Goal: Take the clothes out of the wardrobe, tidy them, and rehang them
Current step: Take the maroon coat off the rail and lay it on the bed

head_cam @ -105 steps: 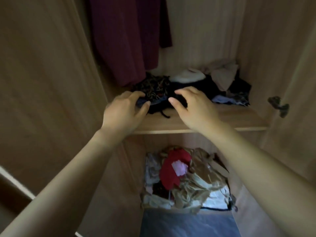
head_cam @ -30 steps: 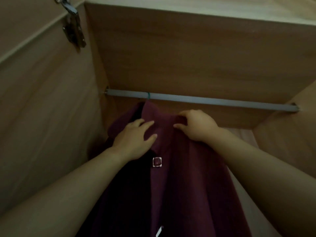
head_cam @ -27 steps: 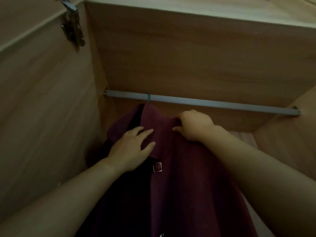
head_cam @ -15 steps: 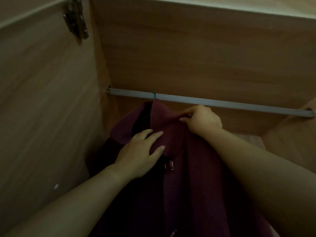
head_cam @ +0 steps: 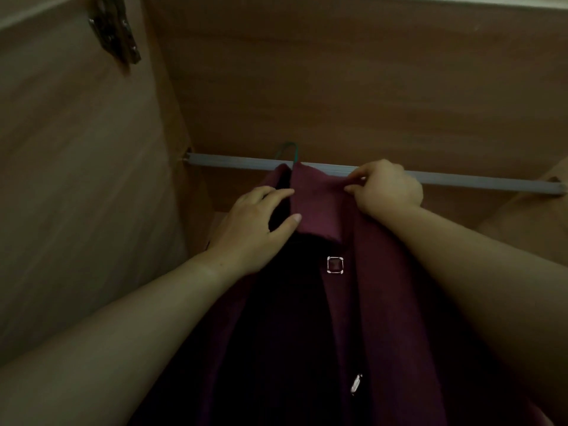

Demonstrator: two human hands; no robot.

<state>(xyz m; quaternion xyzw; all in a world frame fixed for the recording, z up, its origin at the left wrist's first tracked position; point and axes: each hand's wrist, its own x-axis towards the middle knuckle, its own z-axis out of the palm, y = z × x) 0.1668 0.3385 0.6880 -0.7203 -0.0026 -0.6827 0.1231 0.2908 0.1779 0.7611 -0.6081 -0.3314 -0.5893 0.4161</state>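
Coat (head_cam: 384, 302) hangs vertical, collar (head_cam: 310, 204) up (hook (head_cam: 289, 144) at rail (head_cam: 230, 161)); right fingers (head_cam: 365, 169) pinch it, left fingers (head_cam: 275, 193) flat.

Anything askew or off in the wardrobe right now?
Only the thin green hanger hook: it arches clear above the grey rail instead of sitting snug, so it may be off it. The left hand rests on the maroon coat; the right hand pinches its collar. No damage visible.

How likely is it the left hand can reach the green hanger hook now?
Probably yes: the left hand rests on the coat collar just below the hook, with nothing between them and open space above the rail.
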